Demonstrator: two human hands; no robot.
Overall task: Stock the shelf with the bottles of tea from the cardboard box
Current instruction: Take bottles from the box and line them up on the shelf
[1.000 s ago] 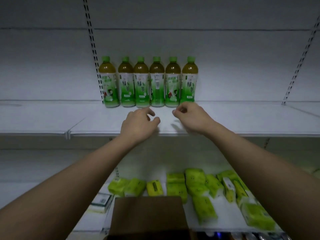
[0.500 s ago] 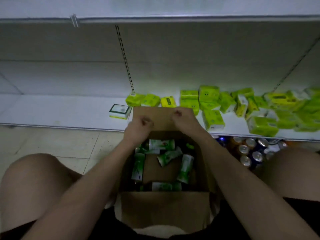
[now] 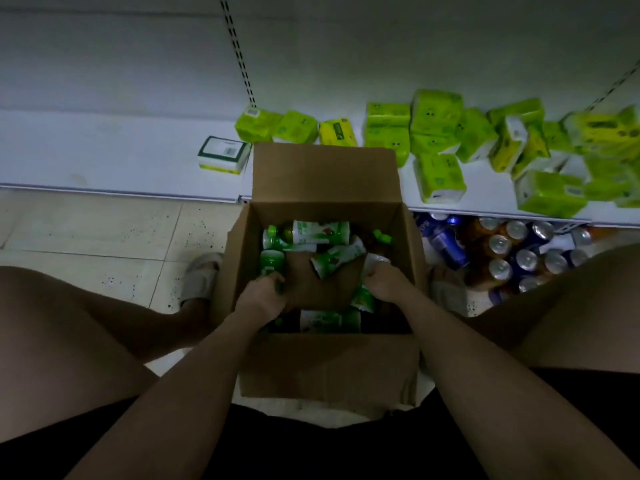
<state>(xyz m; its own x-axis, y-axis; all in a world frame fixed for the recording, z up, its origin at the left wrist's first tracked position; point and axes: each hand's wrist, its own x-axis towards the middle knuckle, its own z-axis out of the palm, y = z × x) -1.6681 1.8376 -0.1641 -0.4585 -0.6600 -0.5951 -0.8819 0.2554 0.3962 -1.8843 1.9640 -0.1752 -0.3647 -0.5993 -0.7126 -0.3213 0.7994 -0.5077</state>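
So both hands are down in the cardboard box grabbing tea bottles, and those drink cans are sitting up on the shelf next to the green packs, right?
Not quite. The head view shows the cans on the floor below the shelf, not up beside the green packs. The rest holds: left hand and right hand are in the box, each on a bottle.

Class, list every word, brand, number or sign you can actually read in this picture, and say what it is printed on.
None can be read.
Tea bottles in the cardboard box: label print blurred.
Green packs on the shelf: markings too small.
White-and-green box: barcode label, illegible.
Cans on the floor: no legible text.
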